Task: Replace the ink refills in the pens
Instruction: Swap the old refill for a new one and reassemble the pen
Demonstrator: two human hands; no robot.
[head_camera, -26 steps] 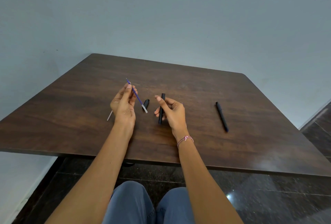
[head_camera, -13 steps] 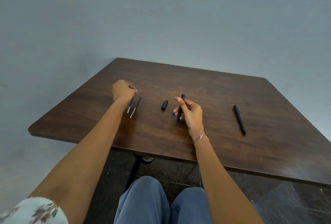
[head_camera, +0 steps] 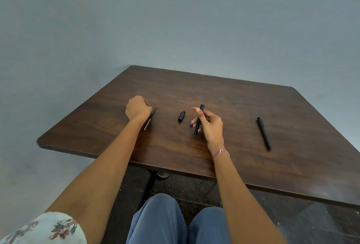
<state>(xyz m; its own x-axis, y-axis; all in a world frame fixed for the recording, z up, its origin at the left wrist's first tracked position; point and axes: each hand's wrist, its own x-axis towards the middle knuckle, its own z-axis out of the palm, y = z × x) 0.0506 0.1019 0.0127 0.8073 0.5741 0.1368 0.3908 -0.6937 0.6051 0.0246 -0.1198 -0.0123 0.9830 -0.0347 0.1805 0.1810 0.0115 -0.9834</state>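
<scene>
Pinching the pen barrel (head_camera: 198, 120) so it runs 12 to 6 o'clock, the right hand (head_camera: 210, 125) sits at 3 o'clock from the refill (head_camera: 149, 120) on the bench (head_camera: 233, 97), where the curled left hand (head_camera: 138, 107) hides its grip.

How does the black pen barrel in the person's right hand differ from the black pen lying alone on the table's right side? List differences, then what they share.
The pen barrel is gripped in the right hand; the whole pen lies flat on the table, untouched. The pen barrel looks shorter than the whole pen. Both are slim, black, and point roughly away from the person.
</scene>
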